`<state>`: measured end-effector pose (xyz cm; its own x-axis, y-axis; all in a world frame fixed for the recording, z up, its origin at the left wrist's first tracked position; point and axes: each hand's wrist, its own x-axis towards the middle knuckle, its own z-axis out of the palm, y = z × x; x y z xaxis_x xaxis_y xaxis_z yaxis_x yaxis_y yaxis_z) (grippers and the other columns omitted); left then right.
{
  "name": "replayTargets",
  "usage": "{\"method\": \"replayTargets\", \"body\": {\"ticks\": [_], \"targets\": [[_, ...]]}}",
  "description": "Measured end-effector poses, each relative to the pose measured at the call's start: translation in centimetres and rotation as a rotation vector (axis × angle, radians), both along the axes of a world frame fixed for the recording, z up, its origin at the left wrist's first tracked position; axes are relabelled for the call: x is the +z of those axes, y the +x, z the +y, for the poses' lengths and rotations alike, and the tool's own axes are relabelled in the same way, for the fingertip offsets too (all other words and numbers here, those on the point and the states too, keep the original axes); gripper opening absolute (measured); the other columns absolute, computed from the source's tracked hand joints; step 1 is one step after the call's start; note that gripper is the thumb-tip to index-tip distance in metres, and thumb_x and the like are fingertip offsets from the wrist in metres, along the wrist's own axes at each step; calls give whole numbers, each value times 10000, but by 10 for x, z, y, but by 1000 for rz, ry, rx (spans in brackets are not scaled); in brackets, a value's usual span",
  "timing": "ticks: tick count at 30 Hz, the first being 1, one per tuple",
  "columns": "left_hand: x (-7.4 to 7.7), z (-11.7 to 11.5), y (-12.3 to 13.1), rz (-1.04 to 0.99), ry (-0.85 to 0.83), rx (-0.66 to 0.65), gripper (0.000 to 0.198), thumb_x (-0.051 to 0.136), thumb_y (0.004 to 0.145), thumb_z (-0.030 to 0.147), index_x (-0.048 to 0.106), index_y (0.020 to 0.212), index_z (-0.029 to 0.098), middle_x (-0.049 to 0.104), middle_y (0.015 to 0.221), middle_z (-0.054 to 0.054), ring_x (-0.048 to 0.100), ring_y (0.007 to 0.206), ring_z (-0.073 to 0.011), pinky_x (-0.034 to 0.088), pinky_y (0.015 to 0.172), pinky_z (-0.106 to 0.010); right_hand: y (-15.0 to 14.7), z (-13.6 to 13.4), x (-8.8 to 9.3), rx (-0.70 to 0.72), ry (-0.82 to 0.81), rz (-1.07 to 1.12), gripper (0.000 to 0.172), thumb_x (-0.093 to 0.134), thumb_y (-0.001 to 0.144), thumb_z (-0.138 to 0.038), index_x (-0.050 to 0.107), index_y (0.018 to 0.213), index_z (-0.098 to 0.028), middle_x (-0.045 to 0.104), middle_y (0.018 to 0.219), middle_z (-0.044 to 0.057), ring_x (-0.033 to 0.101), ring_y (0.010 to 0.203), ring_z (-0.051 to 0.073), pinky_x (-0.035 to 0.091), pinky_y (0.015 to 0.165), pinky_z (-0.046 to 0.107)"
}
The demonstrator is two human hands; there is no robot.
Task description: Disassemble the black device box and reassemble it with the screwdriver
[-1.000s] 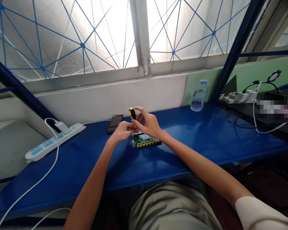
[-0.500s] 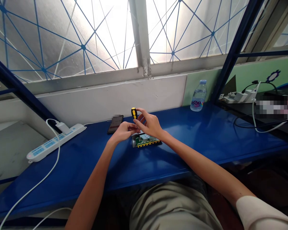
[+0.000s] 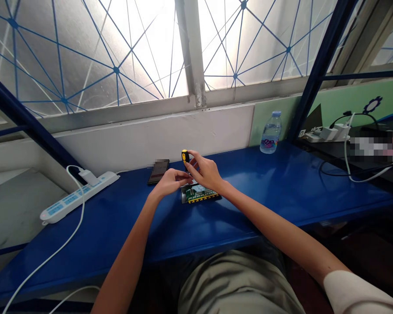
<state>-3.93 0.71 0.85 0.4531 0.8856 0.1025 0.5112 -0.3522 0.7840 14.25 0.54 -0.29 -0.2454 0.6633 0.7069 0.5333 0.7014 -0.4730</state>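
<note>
A screwdriver (image 3: pixel 185 156) with a yellow and black handle stands nearly upright, and my right hand (image 3: pixel 205 171) is closed on it with the fingers on the handle. Beside its shaft, my left hand (image 3: pixel 170 180) reaches in with fingertips pinched together low down. What those fingertips hold, if anything, is too small to make out. Under both hands a green circuit board (image 3: pixel 199 192) lies on the table, with a yellow and black striped front edge and a dark piece at its left end. The screwdriver's tip is hidden behind the fingers.
The blue table (image 3: pixel 118 231) carries a phone (image 3: pixel 158 172) left of my hands and a white power strip (image 3: pixel 80 197) with a cable at far left. A water bottle (image 3: pixel 270 133) stands at the back right. Chargers and cables (image 3: pixel 336 131) lie farther right.
The whole view has shifted slightly. The screwdriver handle stands a little straighter, and my hands keep nearly the same grip over the circuit board.
</note>
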Motion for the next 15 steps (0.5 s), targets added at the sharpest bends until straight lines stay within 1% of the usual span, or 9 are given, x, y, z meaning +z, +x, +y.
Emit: {"method": "replayTargets", "body": {"ticks": [7,12,15], "targets": [[1,-1,1,11,3,31,366,700,778,460,797,859,117,776,876,-100,706,879,-282,525,766,-310,-2,-1,0,-10,1,-22,430,481,969,-345,442,1371,-197,748,927,24,691,754,179,427,682,261],[-3,0,0,-7,16,37,409,707,772,495,798,853,105,773,845,-96,701,839,-270,518,747,-304,0,-1,-1,-13,7,-30,443,484,969,-347,443,1379,-185,744,929,26,666,672,158,403,643,253],[-6,2,0,-19,35,36,418,719,762,507,795,825,101,770,825,-87,696,812,-260,512,738,-300,0,0,-3,-2,26,-36,453,478,972,-355,436,1388,-181,741,937,31,665,672,155,402,635,250]]}}
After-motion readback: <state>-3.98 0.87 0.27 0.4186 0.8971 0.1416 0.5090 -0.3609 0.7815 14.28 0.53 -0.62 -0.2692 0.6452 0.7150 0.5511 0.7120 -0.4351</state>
